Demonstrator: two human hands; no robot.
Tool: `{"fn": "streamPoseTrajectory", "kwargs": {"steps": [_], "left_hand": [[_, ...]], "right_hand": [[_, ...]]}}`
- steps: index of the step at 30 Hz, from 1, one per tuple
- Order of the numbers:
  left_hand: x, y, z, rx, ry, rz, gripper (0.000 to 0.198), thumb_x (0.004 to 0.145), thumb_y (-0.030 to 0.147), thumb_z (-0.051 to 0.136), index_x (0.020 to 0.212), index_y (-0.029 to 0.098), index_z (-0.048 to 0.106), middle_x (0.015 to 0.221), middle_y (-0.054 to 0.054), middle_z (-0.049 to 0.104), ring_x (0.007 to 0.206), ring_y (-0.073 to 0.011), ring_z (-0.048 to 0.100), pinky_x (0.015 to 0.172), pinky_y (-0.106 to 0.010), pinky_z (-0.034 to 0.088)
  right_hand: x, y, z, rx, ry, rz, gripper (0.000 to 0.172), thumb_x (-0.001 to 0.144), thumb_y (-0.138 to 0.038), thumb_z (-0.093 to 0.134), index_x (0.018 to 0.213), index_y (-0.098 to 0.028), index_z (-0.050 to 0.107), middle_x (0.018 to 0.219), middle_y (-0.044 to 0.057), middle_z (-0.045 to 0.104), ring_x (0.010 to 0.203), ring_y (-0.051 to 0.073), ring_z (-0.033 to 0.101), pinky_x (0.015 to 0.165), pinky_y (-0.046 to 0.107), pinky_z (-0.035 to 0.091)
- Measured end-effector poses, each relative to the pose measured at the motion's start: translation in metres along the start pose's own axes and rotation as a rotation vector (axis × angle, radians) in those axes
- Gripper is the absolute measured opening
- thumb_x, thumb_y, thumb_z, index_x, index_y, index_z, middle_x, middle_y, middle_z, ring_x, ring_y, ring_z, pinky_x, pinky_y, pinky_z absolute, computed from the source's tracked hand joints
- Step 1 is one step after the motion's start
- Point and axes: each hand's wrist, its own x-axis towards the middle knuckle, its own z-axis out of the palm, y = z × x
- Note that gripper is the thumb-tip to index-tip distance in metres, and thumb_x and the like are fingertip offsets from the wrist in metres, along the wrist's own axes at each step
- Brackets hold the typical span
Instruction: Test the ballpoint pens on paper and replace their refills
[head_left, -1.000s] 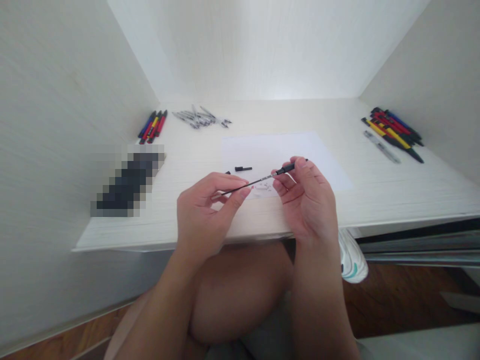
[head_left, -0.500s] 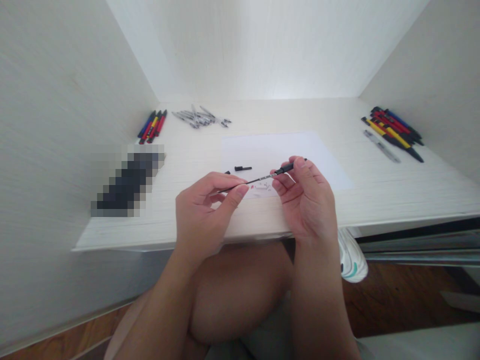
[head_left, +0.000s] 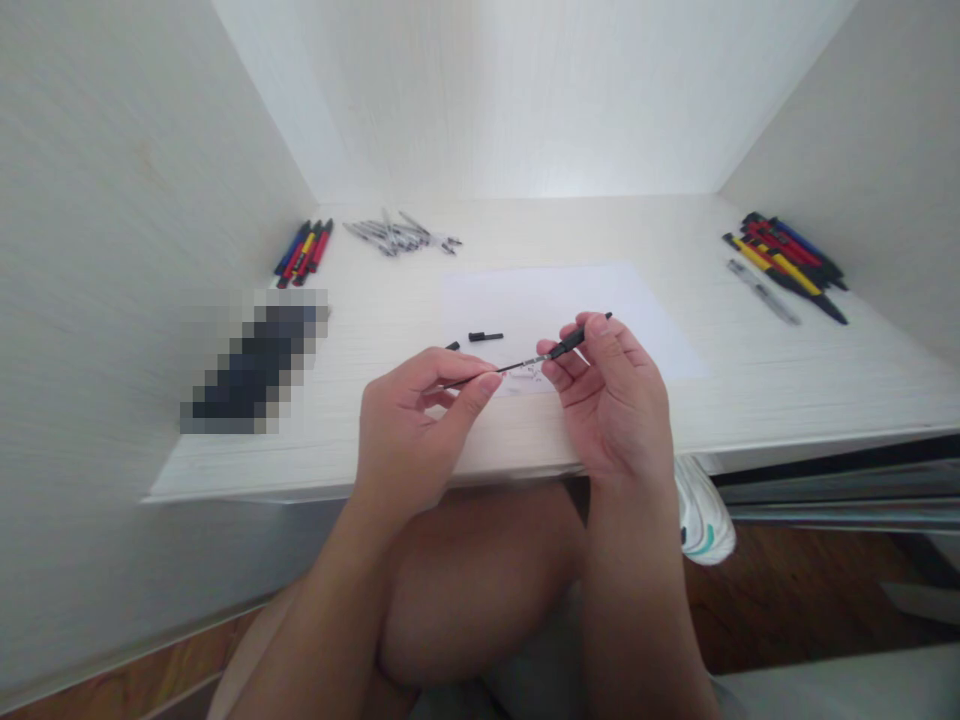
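Closer to the right hand [head_left: 619, 400] by a little, the left hand [head_left: 409, 425] has moved since the earlier frame. From the head view, I see left thumb and finger pinching the thin rod [head_left: 514, 367], and right fingers holding the black piece [head_left: 568, 343], above the paper [head_left: 570, 290]. They meet in line; whether fully joined, I cannot tell. One small part [head_left: 486, 337] lies already separate; the pens [head_left: 795, 272] at right are untouched.

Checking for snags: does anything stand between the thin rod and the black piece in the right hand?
Nothing visible: the thin rod runs from the left hand to the black piece in the right hand, seeming to meet it. The small black part beyond lies off that line.
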Motion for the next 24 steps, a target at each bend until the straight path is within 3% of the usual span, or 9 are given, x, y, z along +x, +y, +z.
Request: {"fn": "streamPoseTrajectory", "kwargs": {"steps": [9,17,24], "left_hand": [[-0.0002,-0.0003,0.0011,0.011,0.001,0.006,0.002,0.089,0.027,0.079,0.088,0.027,0.08,0.085,0.001,0.078,0.076,-0.0162,0.072,0.065,-0.026,0.062],[-0.0013,0.0005,0.0032,0.083,-0.071,0.106,0.01,0.092,0.033,0.075,0.085,0.028,0.08,0.086,0.0,0.079,0.076,-0.0164,0.071,0.064,-0.027,0.059],[-0.001,0.0,0.0035,0.175,-0.058,0.168,0.013,0.095,0.034,0.072,0.086,0.027,0.079,0.087,0.0,0.079,0.075,-0.0158,0.071,0.067,-0.027,0.058]], "right_hand": [[-0.0007,0.0011,-0.0011,-0.008,-0.044,-0.016,0.033,0.081,-0.044,0.086,0.084,-0.021,0.062,0.088,-0.002,0.071,0.086,0.015,0.075,0.074,0.025,0.063],[-0.0077,-0.0005,0.0014,-0.082,-0.22,0.053,0.03,0.079,-0.04,0.089,0.086,-0.02,0.067,0.087,0.001,0.074,0.084,0.018,0.076,0.078,0.032,0.064],[-0.0094,0.0,0.0012,-0.122,-0.272,0.036,0.025,0.083,-0.041,0.085,0.089,-0.021,0.071,0.092,0.002,0.076,0.087,0.018,0.074,0.083,0.035,0.063]]}}
